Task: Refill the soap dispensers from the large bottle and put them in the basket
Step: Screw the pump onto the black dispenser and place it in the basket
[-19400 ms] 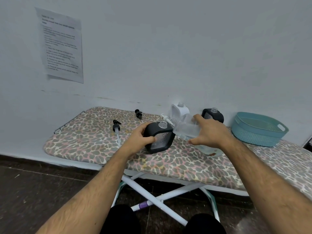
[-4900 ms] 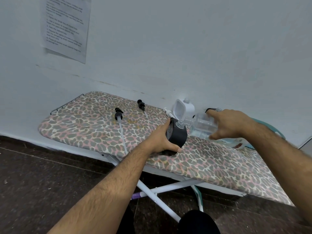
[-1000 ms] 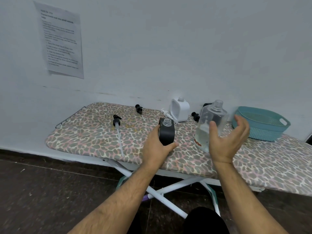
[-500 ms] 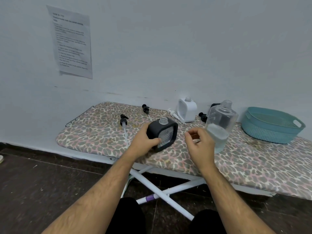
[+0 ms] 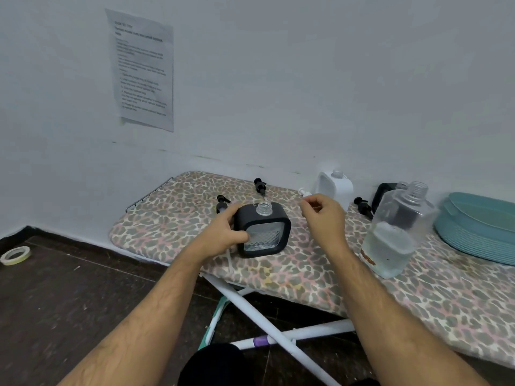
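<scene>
A black soap dispenser with a clear ribbed window stands uncapped on the leopard-print ironing board. My left hand grips its left side. My right hand hovers just right of it, fingers curled, with nothing visible in them. The large clear bottle, uncapped and partly filled, stands to the right. At the back are a white dispenser and a second black dispenser, partly hidden behind the bottle. The teal basket is at the far right.
Three black pump heads and a white pump lie loose on the board. A printed sheet hangs on the wall behind. A tape roll lies on the dark floor at left.
My right hand let go of the large bottle, which now stands upright, and moved left toward the black dispenser. My left hand turned that dispenser so its window faces me.
</scene>
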Action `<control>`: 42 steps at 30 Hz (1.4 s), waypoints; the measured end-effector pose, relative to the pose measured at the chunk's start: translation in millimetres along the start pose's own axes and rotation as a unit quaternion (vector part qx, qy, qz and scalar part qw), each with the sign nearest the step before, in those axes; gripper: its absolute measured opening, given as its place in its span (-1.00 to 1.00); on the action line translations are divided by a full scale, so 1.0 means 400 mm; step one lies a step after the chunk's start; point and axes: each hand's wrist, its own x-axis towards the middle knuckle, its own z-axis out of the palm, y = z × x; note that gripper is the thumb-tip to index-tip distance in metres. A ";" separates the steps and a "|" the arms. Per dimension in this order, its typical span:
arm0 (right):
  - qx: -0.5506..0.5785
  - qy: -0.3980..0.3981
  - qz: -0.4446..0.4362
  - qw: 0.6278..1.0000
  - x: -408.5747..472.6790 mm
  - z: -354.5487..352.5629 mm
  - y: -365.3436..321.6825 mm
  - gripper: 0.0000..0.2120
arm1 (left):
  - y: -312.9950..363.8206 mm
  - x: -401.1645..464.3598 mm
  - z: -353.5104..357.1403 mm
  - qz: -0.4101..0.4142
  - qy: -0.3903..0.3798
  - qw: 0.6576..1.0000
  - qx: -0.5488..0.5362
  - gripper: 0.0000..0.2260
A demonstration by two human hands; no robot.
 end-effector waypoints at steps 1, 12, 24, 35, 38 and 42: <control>0.001 -0.014 0.012 1.000 0.023 0.012 -0.003 -0.91 | 0.000 0.001 -0.007 0.000 0.000 1.000 -0.005 -0.46; 0.009 -0.143 0.096 0.985 0.254 0.198 -0.019 -0.78 | -0.014 0.038 -0.075 0.001 -0.024 1.000 -0.015 -0.44; -0.064 -0.198 0.167 0.964 0.422 0.367 0.068 -0.56 | -0.042 0.046 -0.104 -0.019 -0.070 0.997 -0.041 -0.43; -0.056 -0.222 0.204 0.952 0.429 0.403 0.091 -0.63 | -0.074 0.058 -0.113 -0.011 -0.066 0.996 -0.064 -0.46; 0.030 -0.217 0.189 0.957 0.405 0.375 0.086 -0.68 | -0.074 0.059 -0.110 -0.007 -0.052 0.997 -0.061 -0.46; 0.087 -0.178 0.142 0.970 0.360 0.300 0.043 -0.74 | -0.076 0.056 -0.099 -0.013 -0.024 0.999 -0.047 -0.46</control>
